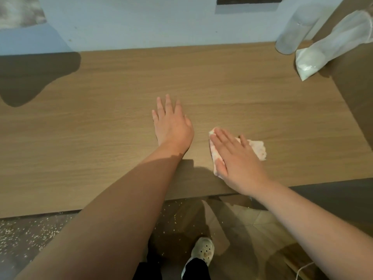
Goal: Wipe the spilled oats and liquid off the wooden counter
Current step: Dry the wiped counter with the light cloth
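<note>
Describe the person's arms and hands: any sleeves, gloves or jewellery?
The left forearm and right forearm are bare, with no sleeves in view. The left hand and right hand wear no gloves; no rings, watch or bracelets are visible.

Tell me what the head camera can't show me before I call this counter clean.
- Head view: counter under the cloth and right hand, covered by them.
- Head view: counter under the left hand, covered by it.
- Head view: clear container, contents blurred, top right.
- Head view: white bag, cut off by the right edge.
</note>
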